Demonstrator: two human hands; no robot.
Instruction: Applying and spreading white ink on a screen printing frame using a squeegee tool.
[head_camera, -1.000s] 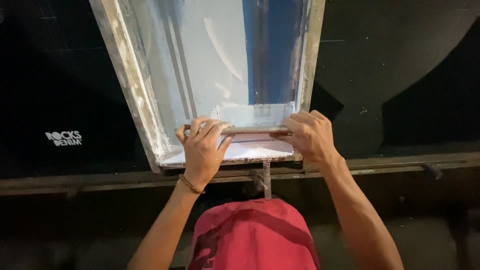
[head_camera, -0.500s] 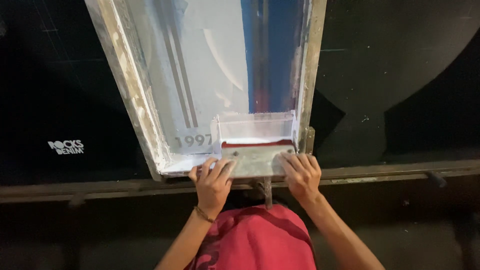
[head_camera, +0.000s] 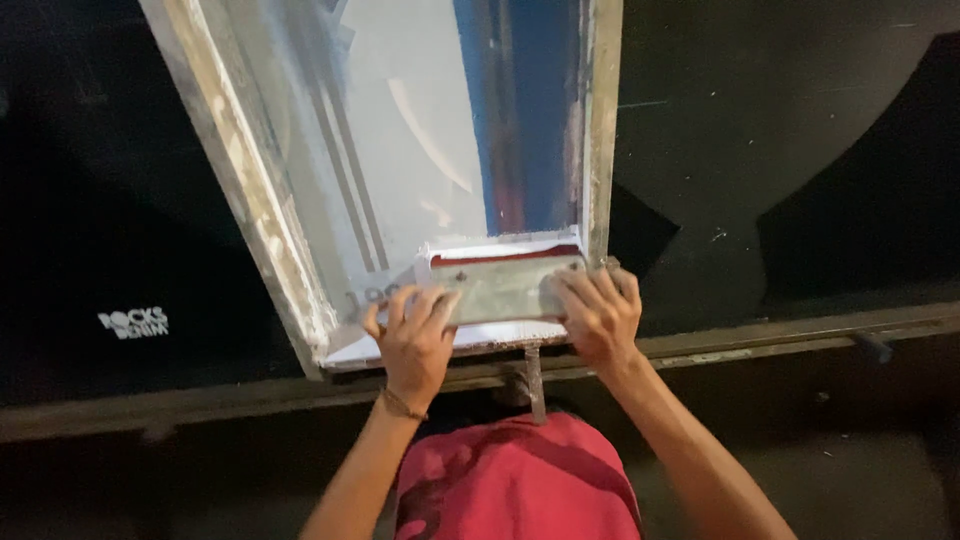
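A screen-printing frame with a pale mesh lies on a black table, a blue band running down its right side. At its near end my left hand and my right hand both grip a grey squeegee, one hand at each end. The squeegee leans flat toward me, with a strip of white ink under it and a red edge behind it. Part of a printed design shows through the mesh just left of my left hand.
A dark garment with a small white logo lies left of the frame. A metal rail runs along the table's near edge, with a bracket under the frame. My red shirt fills the bottom centre.
Both hands have pulled the squeegee down the mesh to the frame's near end, then tipped it flatter. The camera has shifted slightly.
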